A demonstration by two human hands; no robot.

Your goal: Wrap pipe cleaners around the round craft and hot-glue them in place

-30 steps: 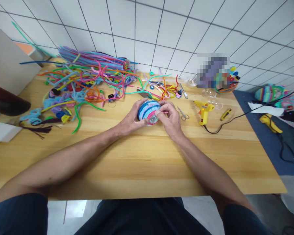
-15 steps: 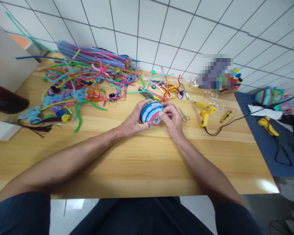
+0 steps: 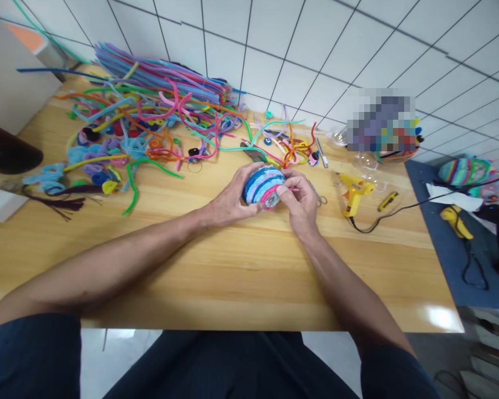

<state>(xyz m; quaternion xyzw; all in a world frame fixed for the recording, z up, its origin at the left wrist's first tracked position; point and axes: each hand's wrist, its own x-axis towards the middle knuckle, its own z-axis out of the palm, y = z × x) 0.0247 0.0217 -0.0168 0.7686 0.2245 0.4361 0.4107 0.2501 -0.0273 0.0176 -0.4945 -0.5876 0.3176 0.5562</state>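
A ball wrapped in striped pipe cleaners [image 3: 261, 185], in blues, lilac and pink, is held above the middle of the table. My left hand [image 3: 232, 195] wraps round its left side, thumb along the lower edge. On the right, my right hand [image 3: 303, 204] pinches a pink pipe cleaner [image 3: 270, 195] against the ball between thumb and forefinger. That pink strand rings a small greyish uncovered patch [image 3: 271, 201] at the ball's near end. Partly behind my right hand lie scissors [image 3: 322, 199].
Loose pipe cleaners [image 3: 149, 141] and a long bundle of them [image 3: 162, 75] cover the back left. Right of my hands are a yellow glue gun [image 3: 355, 194] with its black cord, a yellow cutter [image 3: 387, 201] and clear plastic balls [image 3: 365, 160]. A marker [image 3: 322, 153] lies behind.
The view has shifted, so hands and ball appear slightly farther right. A bit of the pink strand now shows at my right fingers. My left hand keeps its hold on the ball.
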